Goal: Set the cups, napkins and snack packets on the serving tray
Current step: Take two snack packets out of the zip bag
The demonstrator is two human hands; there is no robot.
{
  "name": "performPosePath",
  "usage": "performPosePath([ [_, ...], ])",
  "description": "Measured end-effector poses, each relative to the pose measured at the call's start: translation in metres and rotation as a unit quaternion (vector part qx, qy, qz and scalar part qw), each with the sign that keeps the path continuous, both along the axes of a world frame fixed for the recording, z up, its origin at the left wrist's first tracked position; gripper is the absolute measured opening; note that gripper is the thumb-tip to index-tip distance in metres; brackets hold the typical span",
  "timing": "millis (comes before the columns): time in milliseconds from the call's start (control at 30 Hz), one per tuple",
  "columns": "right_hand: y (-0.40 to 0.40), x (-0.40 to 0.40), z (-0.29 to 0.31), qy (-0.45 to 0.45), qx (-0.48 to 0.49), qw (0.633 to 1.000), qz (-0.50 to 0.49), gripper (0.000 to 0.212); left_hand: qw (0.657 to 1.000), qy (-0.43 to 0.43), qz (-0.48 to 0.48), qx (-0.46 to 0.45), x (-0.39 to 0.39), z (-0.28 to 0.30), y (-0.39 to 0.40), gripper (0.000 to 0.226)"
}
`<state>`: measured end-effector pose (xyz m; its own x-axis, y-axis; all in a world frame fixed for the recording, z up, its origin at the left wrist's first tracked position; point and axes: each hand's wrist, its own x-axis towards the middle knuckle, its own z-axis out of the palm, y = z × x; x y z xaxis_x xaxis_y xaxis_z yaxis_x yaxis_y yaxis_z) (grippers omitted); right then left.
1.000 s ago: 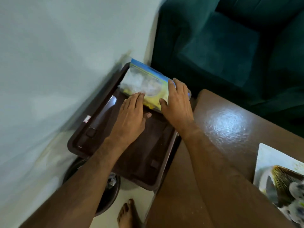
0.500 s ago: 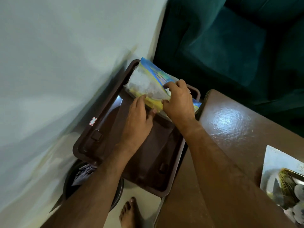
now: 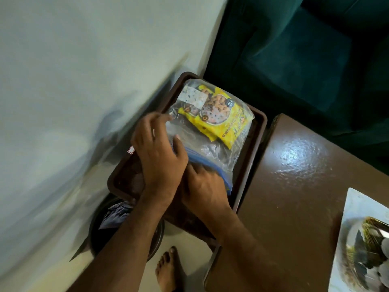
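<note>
A dark brown serving tray (image 3: 260, 131) sits low between the wall and the table. A clear zip bag (image 3: 212, 149) with a blue seal lies flat in it, holding yellow snack packets (image 3: 221, 118). My left hand (image 3: 159, 153) hovers over the bag's left side, fingers spread and blurred, thumb resting on the plastic. My right hand (image 3: 203, 186), partly under the left wrist, grips the bag's near edge at the blue seal. No cups or napkins are in view.
A glossy brown table (image 3: 294, 175) adjoins the tray's right side, with a printed white mat (image 3: 362, 239) at its right edge. A teal sofa (image 3: 305, 49) stands behind. A dark round bin (image 3: 99, 234) sits below the tray, beside a bare foot (image 3: 168, 268).
The bag has been turned over and laid flat in the tray, yellow packets now facing up. Both hands slid to its near end, and the left hand's fingers lifted off.
</note>
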<state>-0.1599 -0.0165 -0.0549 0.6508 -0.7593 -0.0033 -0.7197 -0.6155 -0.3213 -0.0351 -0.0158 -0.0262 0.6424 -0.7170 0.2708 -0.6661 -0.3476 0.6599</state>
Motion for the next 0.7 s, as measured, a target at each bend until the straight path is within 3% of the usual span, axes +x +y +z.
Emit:
performPosePath([
  [100,0.012,-0.004,-0.005,-0.022,-0.006,1.0,0.004,0.028,0.993,-0.025,-0.084,0.073,-0.001,-0.021,0.015,0.021],
  [200,0.019,-0.014,-0.006,-0.055,-0.034,0.997,0.033,0.024,0.992,0.008,-0.085,0.097,-0.005,-0.034,0.024,0.02],
  [333,0.02,-0.03,-0.002,-0.152,-0.091,0.983,0.046,0.021,0.999,0.034,-0.019,0.028,-0.01,-0.035,0.037,0.022],
  [433,0.016,-0.033,0.004,-0.211,-0.118,0.97,0.014,0.016,0.997,0.06,-0.033,-0.02,-0.022,-0.032,0.05,0.019],
  [567,-0.003,-0.033,0.013,-0.29,-0.126,0.946,-0.073,0.018,0.999,-0.006,-0.05,-0.012,-0.041,-0.031,0.065,0.014],
  [700,-0.024,-0.032,0.019,-0.327,-0.119,0.932,-0.101,0.015,0.996,0.069,-0.049,0.004,-0.057,-0.025,0.061,0.019],
])
